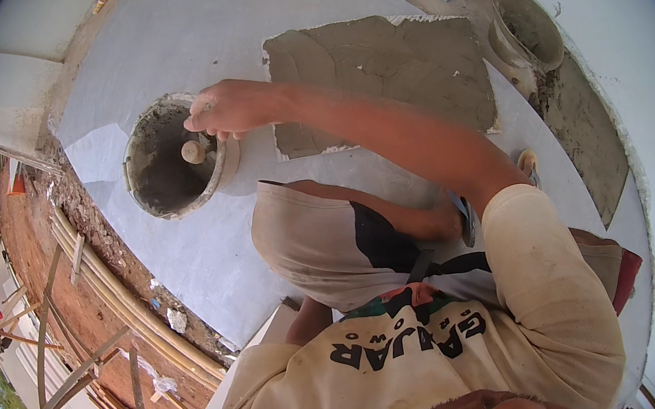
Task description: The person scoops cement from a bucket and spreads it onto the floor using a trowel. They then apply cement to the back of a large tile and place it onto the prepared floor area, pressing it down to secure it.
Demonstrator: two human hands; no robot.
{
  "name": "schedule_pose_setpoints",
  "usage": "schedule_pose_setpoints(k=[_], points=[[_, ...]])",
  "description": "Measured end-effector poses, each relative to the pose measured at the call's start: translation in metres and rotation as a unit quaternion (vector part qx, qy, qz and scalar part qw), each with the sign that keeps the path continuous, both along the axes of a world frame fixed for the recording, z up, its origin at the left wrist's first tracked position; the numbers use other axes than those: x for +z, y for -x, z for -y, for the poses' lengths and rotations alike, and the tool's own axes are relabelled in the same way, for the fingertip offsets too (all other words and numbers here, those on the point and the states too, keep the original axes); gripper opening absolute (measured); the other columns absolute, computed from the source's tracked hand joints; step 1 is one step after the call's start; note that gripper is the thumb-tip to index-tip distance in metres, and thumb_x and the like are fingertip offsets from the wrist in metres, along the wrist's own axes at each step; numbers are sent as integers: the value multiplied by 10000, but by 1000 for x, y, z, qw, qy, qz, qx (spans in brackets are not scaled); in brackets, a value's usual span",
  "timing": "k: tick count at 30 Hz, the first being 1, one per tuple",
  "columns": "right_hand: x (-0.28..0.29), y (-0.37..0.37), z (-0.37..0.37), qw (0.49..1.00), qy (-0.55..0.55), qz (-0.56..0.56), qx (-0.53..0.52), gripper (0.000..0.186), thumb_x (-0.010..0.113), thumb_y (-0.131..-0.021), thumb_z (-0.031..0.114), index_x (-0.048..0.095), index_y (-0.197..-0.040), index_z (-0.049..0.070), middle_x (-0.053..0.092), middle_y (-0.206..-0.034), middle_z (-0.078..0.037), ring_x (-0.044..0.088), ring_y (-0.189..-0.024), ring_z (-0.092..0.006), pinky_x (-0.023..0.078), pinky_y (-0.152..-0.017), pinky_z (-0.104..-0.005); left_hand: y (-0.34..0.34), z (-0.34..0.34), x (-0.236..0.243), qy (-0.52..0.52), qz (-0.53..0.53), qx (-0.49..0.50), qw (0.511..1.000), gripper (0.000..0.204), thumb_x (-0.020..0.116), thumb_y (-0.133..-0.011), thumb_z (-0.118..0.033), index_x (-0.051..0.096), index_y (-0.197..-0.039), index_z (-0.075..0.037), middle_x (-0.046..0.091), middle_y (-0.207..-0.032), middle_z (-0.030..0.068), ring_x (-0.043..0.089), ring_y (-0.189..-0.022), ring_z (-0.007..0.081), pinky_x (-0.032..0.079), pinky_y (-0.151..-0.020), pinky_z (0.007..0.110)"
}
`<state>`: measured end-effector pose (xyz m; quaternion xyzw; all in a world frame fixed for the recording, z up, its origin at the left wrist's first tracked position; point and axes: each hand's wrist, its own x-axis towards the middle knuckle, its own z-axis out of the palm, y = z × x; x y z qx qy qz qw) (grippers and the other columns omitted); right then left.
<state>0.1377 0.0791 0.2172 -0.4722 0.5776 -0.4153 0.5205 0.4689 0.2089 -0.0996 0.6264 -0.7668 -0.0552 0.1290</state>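
Observation:
My right hand (234,106) reaches across to the far right side of a mortar-caked bucket (144,183). Its fingers are curled over the rim and look closed on it; the fingertips are partly hidden. Inside the bucket, just below the hand, shows the round light end of a handle (192,152); whatever it belongs to is hidden. Under my right forearm lies a square slab with a thick layer of grey mortar (385,73) spread over it, pale jagged edges showing around. Only a bit of my left arm (310,320) appears beside my thigh; the left hand is out of sight.
Large smooth grey panels (252,7) cover the floor. A second mortar-smeared bucket (528,29) stands at the right by a white wall (618,25). To the left run long bamboo poles (129,301) beside rubble, reddish soil and a wooden frame (78,382).

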Motion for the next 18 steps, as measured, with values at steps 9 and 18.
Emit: schedule_pose_setpoints(k=[9, 18], points=[[-158, 288, -217, 903, -246, -75, -345, 419, 604, -915, 407, 623, -1178, 81, 658, -1042, -61, 624, -899, -158, 514, -798, -329, 26, 4, 29, 28, 43, 31, 998, 642, 504, -948, -453, 418, -1406, -12, 385, -1481, 222, 350, -1390, 362, 259, -1135, 524], [-230, 369, -381, 779, -423, -65, -458, 129, 581, -890, 201, 596, -820, 94, 577, -701, -30, 571, -573, -173, 456, -489, -330, 19, 16, 17, -28, 21, 94, 995, 778, 413, -965, -576, 355, -1479, 4, 290, -1551, 255, 227, -1467, 362, 133, -1183, 548]])
